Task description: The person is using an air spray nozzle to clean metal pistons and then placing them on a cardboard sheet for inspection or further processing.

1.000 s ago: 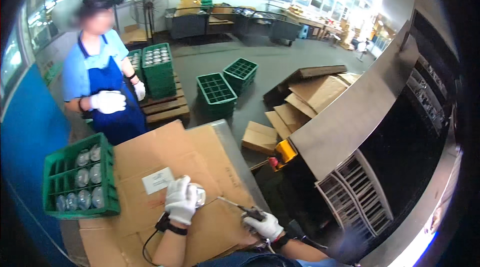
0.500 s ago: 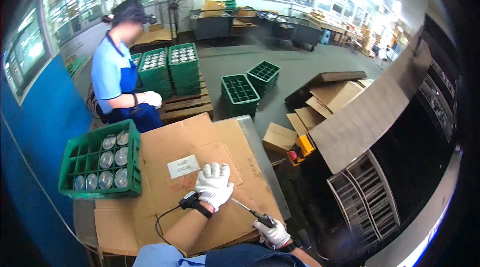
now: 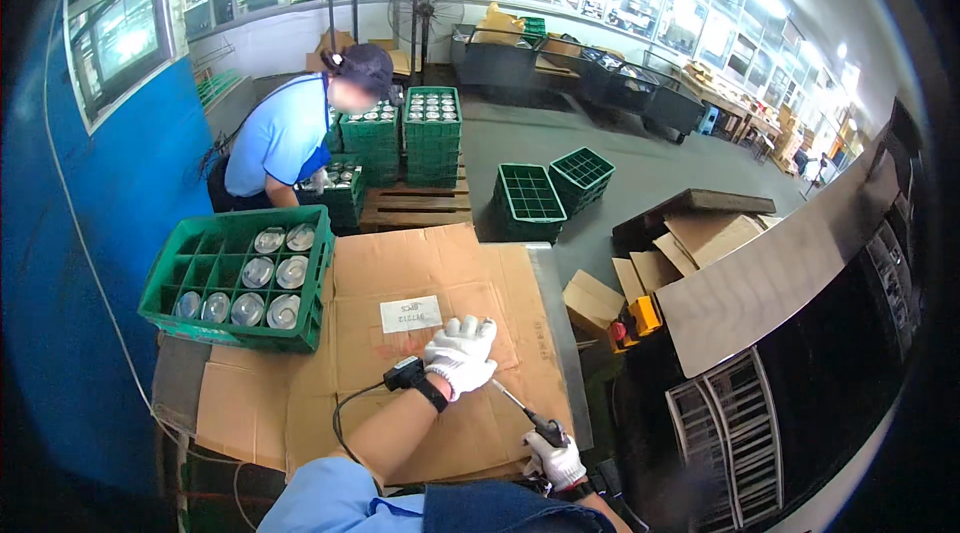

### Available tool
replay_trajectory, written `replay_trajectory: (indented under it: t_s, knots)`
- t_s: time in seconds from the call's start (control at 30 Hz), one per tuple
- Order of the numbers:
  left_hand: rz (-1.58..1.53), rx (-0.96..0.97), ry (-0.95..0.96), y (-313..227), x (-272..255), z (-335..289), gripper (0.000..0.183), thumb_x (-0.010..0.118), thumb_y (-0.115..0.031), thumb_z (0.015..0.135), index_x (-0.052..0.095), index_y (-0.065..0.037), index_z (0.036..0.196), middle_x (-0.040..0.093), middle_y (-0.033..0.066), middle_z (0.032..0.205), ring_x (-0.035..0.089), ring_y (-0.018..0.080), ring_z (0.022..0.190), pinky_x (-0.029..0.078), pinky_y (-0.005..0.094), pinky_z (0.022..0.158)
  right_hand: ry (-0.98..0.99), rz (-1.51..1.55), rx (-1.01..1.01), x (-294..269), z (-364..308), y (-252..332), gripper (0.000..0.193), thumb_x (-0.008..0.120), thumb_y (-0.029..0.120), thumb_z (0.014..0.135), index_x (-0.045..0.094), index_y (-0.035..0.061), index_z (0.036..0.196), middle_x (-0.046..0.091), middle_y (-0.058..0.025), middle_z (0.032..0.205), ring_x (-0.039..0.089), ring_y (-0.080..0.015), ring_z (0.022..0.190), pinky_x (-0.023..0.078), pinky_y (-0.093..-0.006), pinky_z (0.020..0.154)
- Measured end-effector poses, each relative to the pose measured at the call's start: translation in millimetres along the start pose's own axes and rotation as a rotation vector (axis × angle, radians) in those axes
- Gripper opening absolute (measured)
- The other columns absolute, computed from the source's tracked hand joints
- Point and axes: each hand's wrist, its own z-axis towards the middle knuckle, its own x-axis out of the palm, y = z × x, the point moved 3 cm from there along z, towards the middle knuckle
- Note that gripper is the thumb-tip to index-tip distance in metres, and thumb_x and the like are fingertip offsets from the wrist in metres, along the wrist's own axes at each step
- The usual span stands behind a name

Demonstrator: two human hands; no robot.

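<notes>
My left hand (image 3: 461,358), in a white knit glove, rests on the flattened cardboard (image 3: 370,403) covering the table, its fingers stretched out and nothing seen in it. A white printed label (image 3: 411,314) lies just beyond its fingertips. To the right and nearer me, my gloved right hand (image 3: 556,460) is closed round a black-handled tool with a slender metal tube, which looks like an air blow gun (image 3: 543,424). The tube slants up and left, its tip close to my left hand. A green divided crate (image 3: 232,328) at the table's left holds several round, clear glass pieces (image 3: 247,309).
A co-worker (image 3: 290,138) bends over a crate of glass pieces beyond the table. Full green crates (image 3: 432,148) are stacked on a wooden pallet (image 3: 415,205). Divided crates (image 3: 531,205) stand on the floor. Cardboard boxes (image 3: 592,303) and a dark machine (image 3: 800,333) are at right.
The view has turned left, so the scene sits further right. The co-worker has bent down with an arm lowered to a crate. My hands keep nearly the same pose.
</notes>
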Motion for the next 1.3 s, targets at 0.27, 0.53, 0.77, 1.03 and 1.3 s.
replay_trajectory:
  t_s: [0.27,0.53,0.77,1.03,1.3]
  knots:
    - [0.072,-0.254,0.016,50.0,-22.0,-3.4,0.055,0.064,-0.04,0.083,0.053,-0.017,0.131,0.055,0.0106,0.131,0.052,0.0338,0.12,0.047,0.0512,0.094,0.044,0.068,-0.066,-5.3,10.2,-17.6,0.019,0.074,0.02,0.089,0.061,0.0063,0.091,0.053,-0.0006,0.059,0.05,-0.0127,0.043,0.043,-0.0297,0.043]
    - [0.149,-0.415,0.136,70.4,-3.7,-11.4,0.07,0.062,-0.045,0.082,0.047,-0.017,0.144,0.046,0.0129,0.144,0.044,0.0358,0.129,0.039,0.0498,0.104,0.005,0.002,-0.11,-5.7,-2.9,-14.7,0.015,0.069,0.016,0.091,0.067,0.0005,0.093,0.051,-0.0012,0.054,0.049,-0.0121,0.042,0.052,-0.0322,0.046]
    - [0.196,-0.31,-0.035,88.6,11.5,-13.4,0.071,0.062,-0.046,0.079,0.05,-0.013,0.141,0.047,0.0135,0.141,0.042,0.0351,0.13,0.035,0.0485,0.105,0.119,0.098,-0.08,0.6,-1.8,-10.7,0.019,0.068,0.017,0.093,0.067,-0.0012,0.09,0.053,-0.0028,0.053,0.051,-0.0145,0.042,0.054,-0.0331,0.049]
    - [0.23,-0.198,-0.237,58.5,2.9,-6.1,0.061,0.065,-0.036,0.077,0.054,-0.01,0.132,0.048,0.0152,0.137,0.039,0.0377,0.129,0.034,0.0505,0.107,0.112,0.074,-0.267,-14.9,1.1,-19.9,0.021,0.07,0.02,0.094,0.072,0.0042,0.107,0.069,-0.001,0.085,0.062,-0.0123,0.074,0.051,-0.0297,0.071]
    - [-0.464,0.321,-0.05,-22.9,63.7,4.1,0.025,0.065,-0.027,0.088,0.069,-0.008,0.104,0.067,0.0113,0.112,0.053,0.0357,0.123,0.043,0.0484,0.105,0.153,0.085,-0.26,-7.1,36.0,-50.8,0.038,0.071,0.038,0.093,0.071,0.0115,0.12,0.067,0.0024,0.082,0.06,-0.0107,0.074,0.05,-0.0268,0.068]
